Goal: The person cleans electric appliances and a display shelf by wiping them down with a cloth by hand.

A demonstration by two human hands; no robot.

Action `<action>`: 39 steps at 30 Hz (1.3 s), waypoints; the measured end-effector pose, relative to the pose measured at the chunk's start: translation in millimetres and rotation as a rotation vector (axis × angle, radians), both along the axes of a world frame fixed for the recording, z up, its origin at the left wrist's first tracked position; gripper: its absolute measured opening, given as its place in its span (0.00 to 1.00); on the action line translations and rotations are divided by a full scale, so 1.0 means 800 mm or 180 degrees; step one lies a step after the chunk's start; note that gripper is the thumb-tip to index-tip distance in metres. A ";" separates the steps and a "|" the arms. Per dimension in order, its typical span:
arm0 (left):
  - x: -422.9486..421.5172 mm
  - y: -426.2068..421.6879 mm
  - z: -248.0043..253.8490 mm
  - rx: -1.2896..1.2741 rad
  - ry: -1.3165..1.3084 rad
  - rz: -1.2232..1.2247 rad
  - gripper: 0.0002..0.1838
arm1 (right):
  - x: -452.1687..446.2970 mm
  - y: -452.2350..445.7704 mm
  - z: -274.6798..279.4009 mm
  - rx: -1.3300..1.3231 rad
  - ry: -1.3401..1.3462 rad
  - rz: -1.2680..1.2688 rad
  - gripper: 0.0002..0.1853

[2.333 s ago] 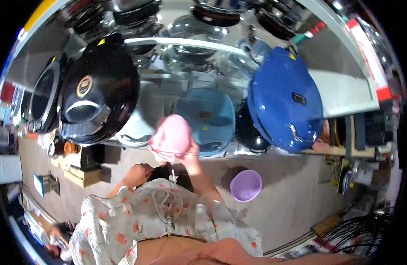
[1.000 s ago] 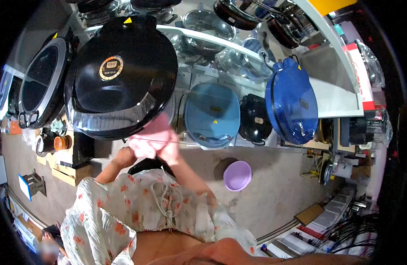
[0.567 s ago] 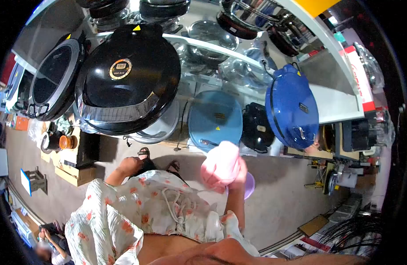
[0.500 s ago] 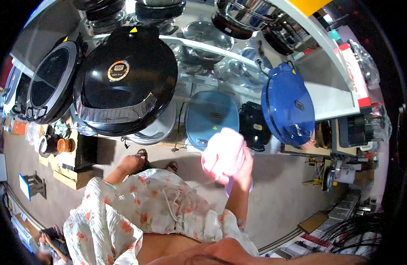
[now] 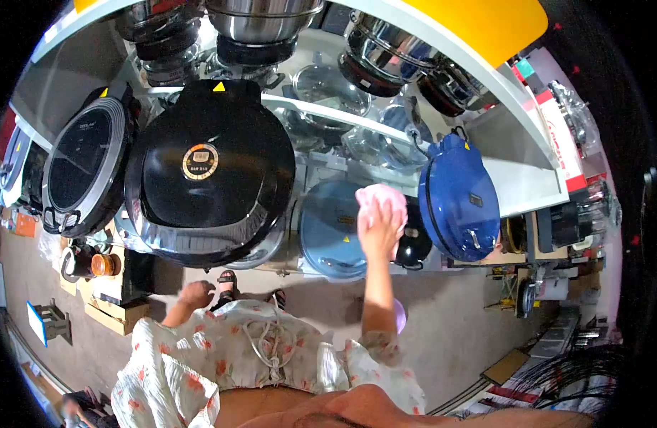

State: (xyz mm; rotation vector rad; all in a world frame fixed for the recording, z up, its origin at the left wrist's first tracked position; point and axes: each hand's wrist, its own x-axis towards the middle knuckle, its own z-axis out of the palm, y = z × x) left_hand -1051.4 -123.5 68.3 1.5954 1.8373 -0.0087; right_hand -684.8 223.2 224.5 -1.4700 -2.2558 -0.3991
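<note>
My right hand (image 5: 382, 227) grips a pink cloth (image 5: 380, 194), with its fingers spread over it, in front of the shelf, between the light-blue appliance (image 5: 332, 228) and the small black appliance (image 5: 414, 242). My left hand (image 5: 198, 293) hangs low at the left near my clothing, its fingers loosely curled and nothing visible in them. Above it stands a large round black appliance (image 5: 207, 171). To the right of the cloth is a dark blue appliance (image 5: 460, 200).
A black and silver round appliance (image 5: 86, 167) leans at the shelf's left. Steel pots (image 5: 260, 21) stand on the upper level beside glass lids (image 5: 332, 89). A purple basin (image 5: 399, 316) on the floor is mostly behind my right arm. A person (image 5: 86, 410) is at the lower left.
My right hand has carried the pink cloth from the left across to the right and up toward the shelf. My left hand has shifted slightly left and down. The view has shifted.
</note>
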 end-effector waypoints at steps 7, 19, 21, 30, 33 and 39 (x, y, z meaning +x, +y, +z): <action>0.006 -0.059 0.003 -0.0571 -0.0118 0.0774 0.18 | -0.124 0.168 0.042 -0.1001 -0.0095 -0.0049 0.23; -0.004 -0.060 0.003 -0.0137 -0.0232 0.1079 0.17 | -0.154 0.082 0.018 -0.0917 -0.0843 0.1384 0.31; -0.007 -0.061 0.017 -0.0023 -0.0150 0.1133 0.17 | -0.123 0.111 0.048 -0.0840 -0.0429 0.1562 0.22; -0.003 -0.101 0.001 -0.0504 0.0065 0.1216 0.18 | -0.225 0.305 -0.039 -0.1203 -0.0222 -0.0130 0.24; 0.001 -0.097 -0.013 -0.0513 0.0019 0.1139 0.17 | -0.298 0.247 -0.061 -0.0323 -0.0448 0.1124 0.26; -0.003 -0.059 -0.015 -0.0261 -0.0040 0.0953 0.16 | -0.234 0.072 0.014 -0.1478 0.0455 0.1655 0.35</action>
